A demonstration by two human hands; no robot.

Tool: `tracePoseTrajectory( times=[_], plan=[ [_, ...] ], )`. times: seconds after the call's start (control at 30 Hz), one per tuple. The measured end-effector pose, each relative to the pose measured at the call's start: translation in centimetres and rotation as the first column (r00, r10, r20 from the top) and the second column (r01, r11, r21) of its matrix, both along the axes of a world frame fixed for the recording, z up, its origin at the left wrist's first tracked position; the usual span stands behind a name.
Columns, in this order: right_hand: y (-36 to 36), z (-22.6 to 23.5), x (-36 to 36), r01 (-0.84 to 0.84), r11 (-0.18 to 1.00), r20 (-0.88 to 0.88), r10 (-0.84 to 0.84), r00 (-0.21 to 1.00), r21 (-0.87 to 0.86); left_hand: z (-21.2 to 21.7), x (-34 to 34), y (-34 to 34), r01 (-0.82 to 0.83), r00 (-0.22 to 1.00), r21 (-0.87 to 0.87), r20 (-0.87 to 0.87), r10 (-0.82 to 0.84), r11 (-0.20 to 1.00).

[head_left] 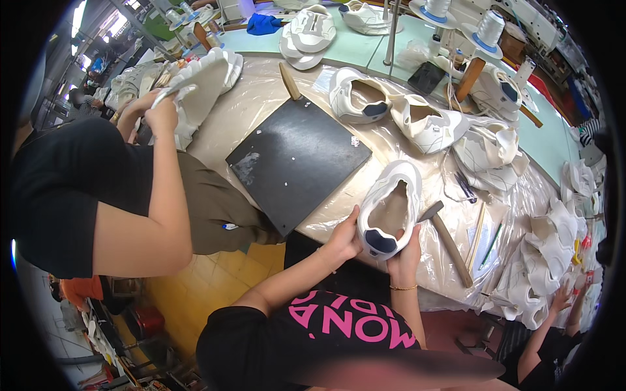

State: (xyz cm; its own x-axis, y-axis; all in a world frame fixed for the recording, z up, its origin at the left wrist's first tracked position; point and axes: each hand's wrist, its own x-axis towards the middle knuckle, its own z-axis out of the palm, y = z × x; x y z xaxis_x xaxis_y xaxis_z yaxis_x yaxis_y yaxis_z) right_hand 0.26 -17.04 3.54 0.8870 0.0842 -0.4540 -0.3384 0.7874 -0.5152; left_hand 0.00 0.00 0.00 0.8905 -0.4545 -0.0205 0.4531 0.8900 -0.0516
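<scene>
A white and grey shoe upper (399, 173) with a dark navy heel patch is held at the near edge of the table, toe pointing away from me and its opening facing up. My left hand (345, 238) grips its left side near the heel. On the other side, my right hand (405, 257) holds the heel end, with its fingers partly hidden under the upper. Just right of my right hand lies a hammer (452, 249) with a wooden handle. A square black board (297, 163) sits to the left, beyond my left hand.
Finished-looking uppers (357, 95) stand behind the board, with piled white uppers (538, 251) at the right. A co-worker's hands (163, 117) handle white pieces at the left; another person's hand (562, 296) is at the lower right. Thread cones (489, 29) stand at the back.
</scene>
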Motion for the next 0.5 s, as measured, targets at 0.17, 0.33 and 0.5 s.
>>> tracePoseTrajectory(
  times=[0.17, 0.33, 0.5],
  plan=[
    [-1.1, 1.6, 0.7, 0.038, 0.996, -0.194, -0.021, 0.981, 0.086, 5.9, -1.8, -0.6, -0.050, 0.968, 0.263, -0.227, 0.112, 0.963],
    [-2.1, 4.5, 1.1, -0.096, 0.940, 0.063, 0.080, 0.995, 0.327, 7.3, -1.4, -1.8, -0.091, 0.977, 0.218, -0.171, 0.129, 0.972],
    [-0.6, 5.7, -0.7, -0.065, 0.960, 0.128, 0.031, 0.991, 0.271, 7.9, -0.8, -2.2, -0.123, 0.972, 0.164, -0.177, 0.152, 0.979]
  ],
)
